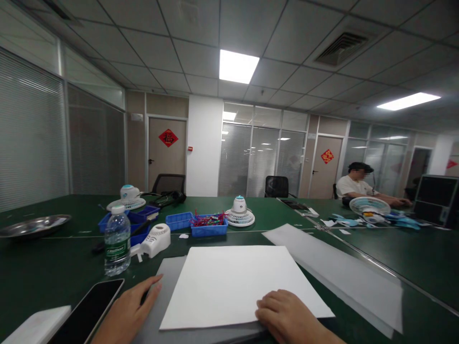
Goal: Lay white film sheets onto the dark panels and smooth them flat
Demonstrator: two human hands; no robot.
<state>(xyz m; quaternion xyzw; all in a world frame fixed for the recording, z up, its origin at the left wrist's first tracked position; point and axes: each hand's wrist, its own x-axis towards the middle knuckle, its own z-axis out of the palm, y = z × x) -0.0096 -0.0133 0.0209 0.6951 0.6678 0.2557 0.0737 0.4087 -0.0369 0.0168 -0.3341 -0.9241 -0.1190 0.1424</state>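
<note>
A blank white sheet of paper (236,286) lies in front of me on top of a larger grey sheet (170,267). My left hand (131,308) is at the grey sheet's left edge, its index finger and thumb stretched forward and apart, holding nothing visible. Resting on the white sheet's near right part is my right hand (287,313), fingers curled together; whatever may be under them is hidden. A dark phone (88,310) lies left of my left hand, beside a white flat box (41,325). Part of a black object (251,339) shows below the white sheet's near edge.
A water bottle (117,241) stands behind the phone, next to a white plastic housing (157,240). Blue bins (210,230), small fans (240,212) and a metal tray (34,225) sit further back. Translucent sheets (340,272) lie to the right. A person (358,184) sits far right.
</note>
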